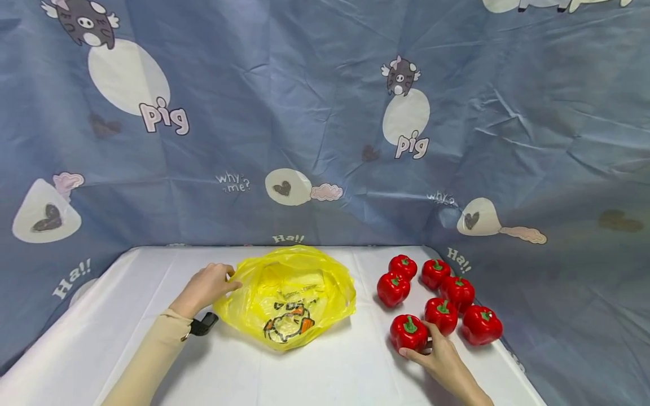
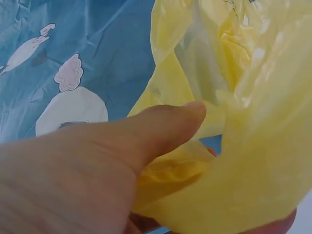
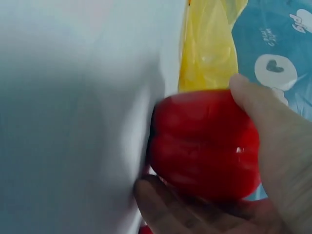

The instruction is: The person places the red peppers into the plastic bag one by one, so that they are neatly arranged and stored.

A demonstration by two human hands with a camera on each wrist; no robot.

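Observation:
A yellow plastic bag [image 1: 330,287] with a printed cartoon lies on the white table, its mouth spread toward me. My left hand [image 1: 208,286] holds the bag's left edge; in the left wrist view the thumb [image 2: 170,126] lies over the yellow film with fingers behind it. On the right, my right hand [image 1: 440,356] grips a red bell pepper [image 1: 408,334] between thumb and fingers. That pepper [image 3: 204,146] appears to rest on the table in the right wrist view. Several other red bell peppers [image 1: 481,325] with green stems stand just behind and beside it.
A blue cloth [image 1: 325,113] printed with pigs and hearts hangs behind the table and along its sides. The white tabletop [image 1: 325,372] extends between the bag and the peppers. A black watch-like band [image 1: 204,324] sits on the left wrist.

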